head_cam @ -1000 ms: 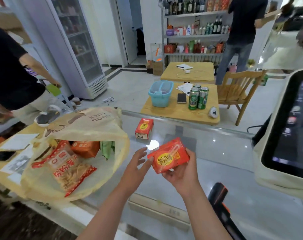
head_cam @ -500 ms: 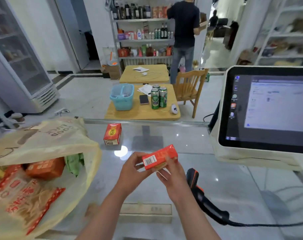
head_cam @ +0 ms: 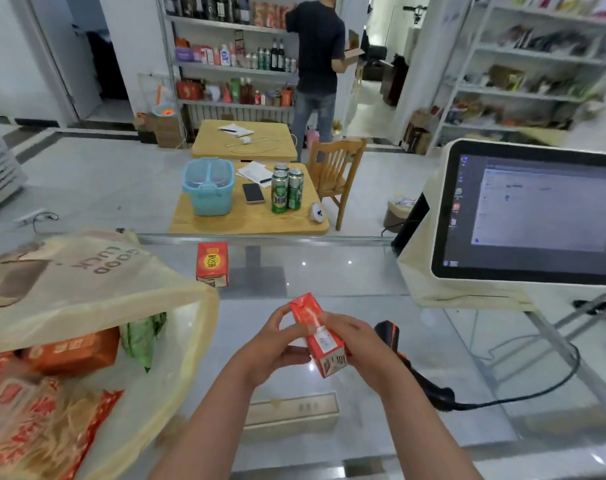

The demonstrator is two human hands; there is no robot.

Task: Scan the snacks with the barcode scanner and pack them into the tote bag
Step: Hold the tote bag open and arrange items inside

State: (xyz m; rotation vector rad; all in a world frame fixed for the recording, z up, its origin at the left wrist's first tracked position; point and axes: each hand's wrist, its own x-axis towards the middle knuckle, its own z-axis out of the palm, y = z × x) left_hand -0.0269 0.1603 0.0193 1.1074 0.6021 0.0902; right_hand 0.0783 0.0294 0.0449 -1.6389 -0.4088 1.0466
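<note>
The red snack carton (head_cam: pixel 317 336) is in the middle of the scene, above the glass tabletop (head_cam: pixel 346 278), tilted with its top end far and its bottom end near. Both my grips are closed on it: my left grip (head_cam: pixel 273 344) holds its left side with curled fingers, and my right grip (head_cam: pixel 358 344) holds its right side.

I count two such cartons. The second carton (head_cam: pixel 212 263) stands upright on the tabletop, far left of my grips and close to the far edge. There is one barcode scanner (head_cam: pixel 409 362). It lies just right of my right grip, and its cable (head_cam: pixel 537 386) runs to the right.

There is one tote bag (head_cam: pixel 86 282), lying open on the near left. Inside I can see three things: an orange box (head_cam: pixel 72 351), a green packet (head_cam: pixel 143 336) and a red snack bag (head_cam: pixel 34 420).

One screen (head_cam: pixel 530 213) stands on the far right. Bare glass lies open between the bag's rim and my grips, and also between my grips and the far edge.
</note>
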